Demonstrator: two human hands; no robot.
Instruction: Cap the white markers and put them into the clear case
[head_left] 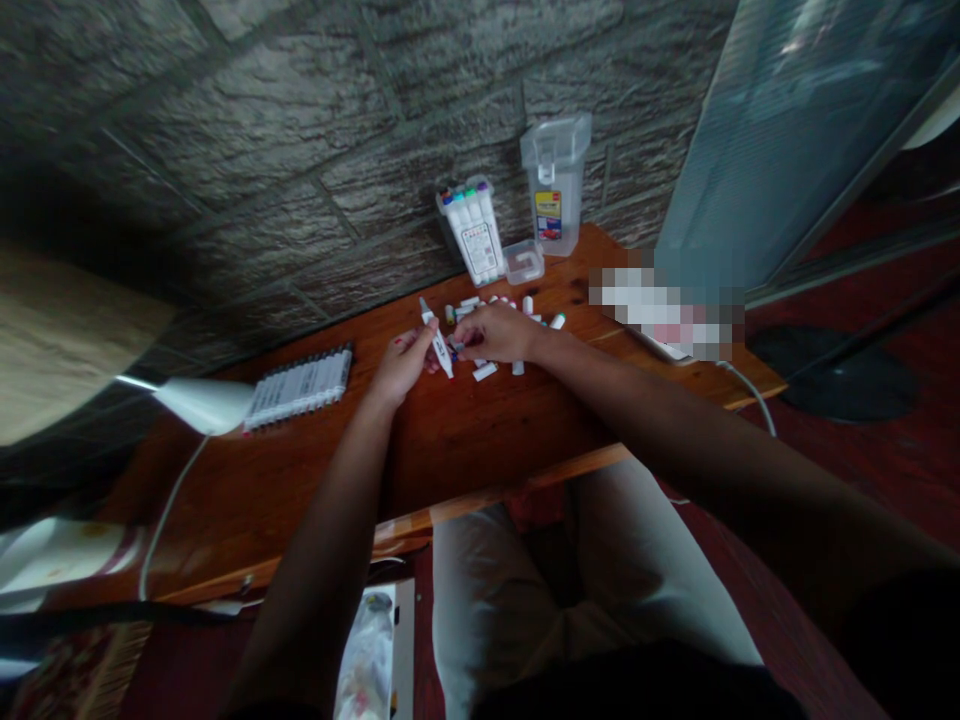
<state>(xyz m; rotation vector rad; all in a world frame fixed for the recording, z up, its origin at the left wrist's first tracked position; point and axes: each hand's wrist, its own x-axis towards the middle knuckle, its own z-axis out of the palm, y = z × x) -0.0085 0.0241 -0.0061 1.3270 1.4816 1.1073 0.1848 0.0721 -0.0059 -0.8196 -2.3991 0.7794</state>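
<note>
A white marker (pixel 441 346) with dark lettering is gripped in my left hand (pixel 405 362), tilted, its narrower greyish end pointing up and away. My right hand (pixel 495 333) is closed just beside it, fingertips pinched together low over the table; what they hold is too small to make out. Several loose marker caps (pixel 485 371), mostly white, lie around and behind my right hand, some partly hidden by it. Left of my hands a row of white markers (pixel 300 385) lies side by side on the wooden table (pixel 480 430).
Against the stone wall stand a clear case of markers (pixel 475 235) with coloured ends and a tall clear plastic box (pixel 556 185). A small clear lid (pixel 523 262) lies between them. A blurred-out object (pixel 667 312) is at the right, a white lamp (pixel 206 403) at the left.
</note>
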